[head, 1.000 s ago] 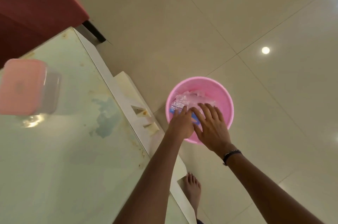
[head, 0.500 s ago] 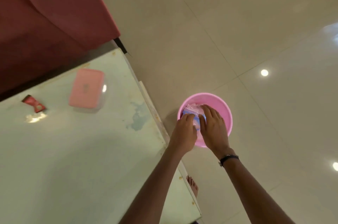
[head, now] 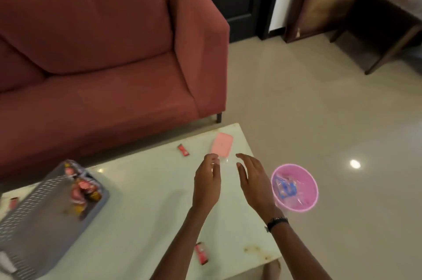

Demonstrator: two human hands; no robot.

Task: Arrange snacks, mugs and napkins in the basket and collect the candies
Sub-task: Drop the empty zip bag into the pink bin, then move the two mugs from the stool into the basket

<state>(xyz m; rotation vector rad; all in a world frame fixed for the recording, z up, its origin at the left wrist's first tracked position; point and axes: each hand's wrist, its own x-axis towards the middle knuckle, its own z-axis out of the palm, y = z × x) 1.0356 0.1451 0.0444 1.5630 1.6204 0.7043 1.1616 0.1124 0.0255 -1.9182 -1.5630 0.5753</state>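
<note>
Basket (head: 43, 218), grey and holding snack packets (head: 83, 189), is seen on the tabletop (head: 141, 206) at 9 o'clock. Candies (head: 183, 150) lie scattered around. Both hands, left (head: 206, 185) and right (head: 253, 182), are held open and empty above the tabletop. A pink bin (head: 307, 193) is seen on the floor at 3 o'clock.
</note>
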